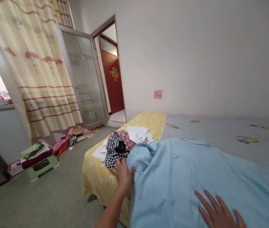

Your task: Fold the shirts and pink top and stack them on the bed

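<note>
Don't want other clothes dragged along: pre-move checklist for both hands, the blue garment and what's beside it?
1. Right hand open, over the blue garment: ok, fingers spread.
2. Left hand gripping the garment: cannot tell; it is at the bunched edge.
3. Garment smooth throughout: not ok, crumpled near the left hand.
4. Checked cloth well apart from the garment: not ok, right beside it.
5. Whole garment in view: not ok, cut off by the picture's bottom edge.

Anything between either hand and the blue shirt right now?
Nothing visible. The right hand, fingers spread, is directly over the blue shirt. The left hand is at the shirt's bunched edge, with checked cloth at its fingertips; whether it grips either is unclear.
</note>
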Motion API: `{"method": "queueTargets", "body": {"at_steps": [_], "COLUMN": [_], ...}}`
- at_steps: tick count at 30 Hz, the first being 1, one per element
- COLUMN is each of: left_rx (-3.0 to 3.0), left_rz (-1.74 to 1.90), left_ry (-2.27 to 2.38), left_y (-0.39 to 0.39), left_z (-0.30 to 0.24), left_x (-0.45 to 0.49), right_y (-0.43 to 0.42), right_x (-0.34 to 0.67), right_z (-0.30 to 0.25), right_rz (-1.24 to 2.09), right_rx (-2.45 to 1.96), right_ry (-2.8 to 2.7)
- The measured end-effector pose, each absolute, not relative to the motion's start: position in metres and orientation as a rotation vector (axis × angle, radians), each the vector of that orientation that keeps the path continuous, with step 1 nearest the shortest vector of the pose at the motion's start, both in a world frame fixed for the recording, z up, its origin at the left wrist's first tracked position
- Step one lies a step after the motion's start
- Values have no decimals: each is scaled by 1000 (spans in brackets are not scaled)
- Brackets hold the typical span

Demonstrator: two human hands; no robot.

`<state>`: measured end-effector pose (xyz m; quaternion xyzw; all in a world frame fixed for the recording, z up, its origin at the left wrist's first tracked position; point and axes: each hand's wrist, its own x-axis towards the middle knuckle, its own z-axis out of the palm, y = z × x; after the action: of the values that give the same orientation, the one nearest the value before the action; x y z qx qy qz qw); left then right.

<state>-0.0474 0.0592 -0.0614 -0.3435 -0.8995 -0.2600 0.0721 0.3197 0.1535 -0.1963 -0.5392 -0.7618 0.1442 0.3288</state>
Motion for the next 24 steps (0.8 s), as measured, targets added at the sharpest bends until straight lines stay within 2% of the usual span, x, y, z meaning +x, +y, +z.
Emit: {"method": "queueTargets", "body": {"at_steps": [5, 9, 16, 20, 22, 24], "left_rx": [-1153, -1157, -1083, -1220, -1413, -1765], "left_rz": [-632, -713, -1286, -1663, -1803, -1878], "left_ry": [-2694, -2616, -2504, -2402, -2377, -2342], "left_y": [52, 48, 92, 149, 167, 168], "left_z": [-50, -22, 87, 151, 162, 151], "left_x": [-59, -57, -64, -9, 41, 94], "right_y": [151, 149, 144, 144, 145, 148], "right_x": [314, 312, 305, 303, 303, 304], "right_z": [-195, -194, -184, -181, -186, -194], "right_rz": [265, 221, 230, 116, 36, -58], "right_rx": [-1396, -1410, -1441, -1551, -1518, -1442], "right_ry": [-2019, -2040, -2030, -2154, -2161, -2143]}}
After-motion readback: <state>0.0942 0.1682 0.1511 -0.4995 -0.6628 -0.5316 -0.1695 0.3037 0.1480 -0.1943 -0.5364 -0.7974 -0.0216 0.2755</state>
